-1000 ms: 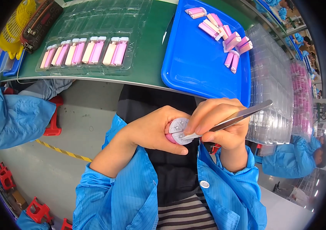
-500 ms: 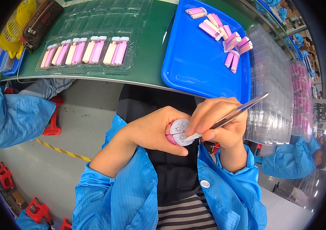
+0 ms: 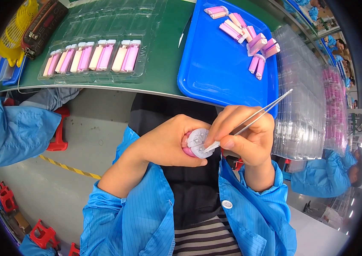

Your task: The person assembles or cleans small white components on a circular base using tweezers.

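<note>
Left hand (image 3: pixel 159 143): we clamp a pink, white-ended cylinder (image 3: pixel 197 144)
Right hand (image 3: pixel 251 136): we pinch silver metal tweezers (image 3: pixel 270 106) — tips at cylinder
Beyond hands: blue plastic tray (image 3: pixel 215 77)
Rightward: stacked clear plastic trays (image 3: pixel 298 111)

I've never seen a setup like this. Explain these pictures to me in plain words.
There is no machine here, just a bare left hand and right hand. The one view comes from a fisheye camera worn on the head, looking down, so straight edges bend near the rim.

The left hand grips a pink piece with a white end. The right hand holds tweezers, their tips at that end.

On the green table, a clear tray holds pink-and-cream pieces in a row; a blue tray holds more, lying loosely.
</note>
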